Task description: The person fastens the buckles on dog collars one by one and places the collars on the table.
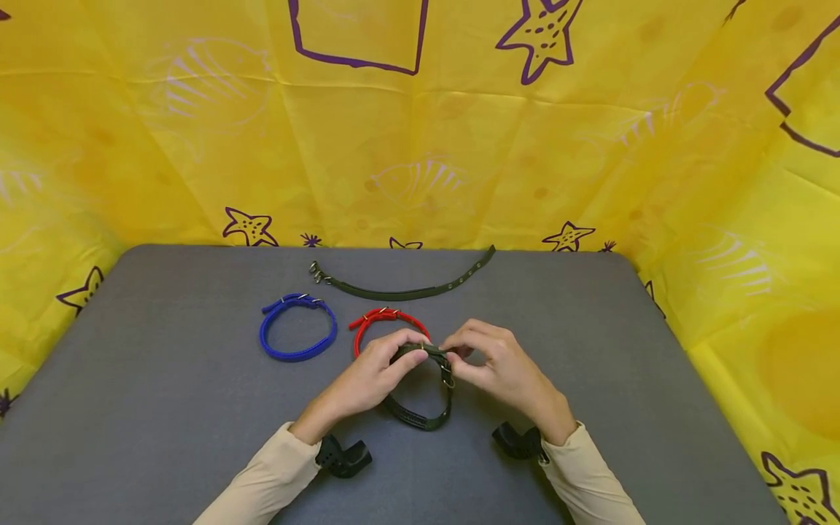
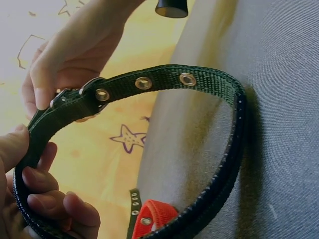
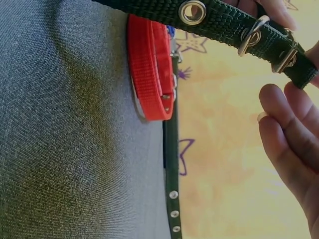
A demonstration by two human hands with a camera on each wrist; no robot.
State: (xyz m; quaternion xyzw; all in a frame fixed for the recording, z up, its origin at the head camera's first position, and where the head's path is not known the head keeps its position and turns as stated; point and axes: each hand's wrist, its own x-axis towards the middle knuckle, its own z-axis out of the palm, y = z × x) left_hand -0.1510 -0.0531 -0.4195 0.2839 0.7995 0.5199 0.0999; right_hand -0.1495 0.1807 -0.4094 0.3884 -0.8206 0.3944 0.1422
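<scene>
A dark green collar (image 1: 420,421), buckled into a loop with metal eyelets, is held up between both hands just above the table. My left hand (image 1: 377,372) grips its padded band, thumb on one side and curled fingers on the other, as the left wrist view shows. Near the buckle (image 3: 285,59), my right hand (image 1: 505,368) pinches the strap's end between thumb and fingertip. Two of its fingers (image 3: 279,119) are off the strap in the right wrist view. Behind the left hand lies a red collar (image 1: 362,339), closed in a loop and partly hidden.
A blue collar (image 1: 298,356), also looped, lies on the grey table (image 1: 164,408) left of the red one. Farther back, a second green collar (image 1: 394,296) lies unbuckled in a shallow curve. Yellow patterned cloth (image 1: 420,146) hangs along the back and sides.
</scene>
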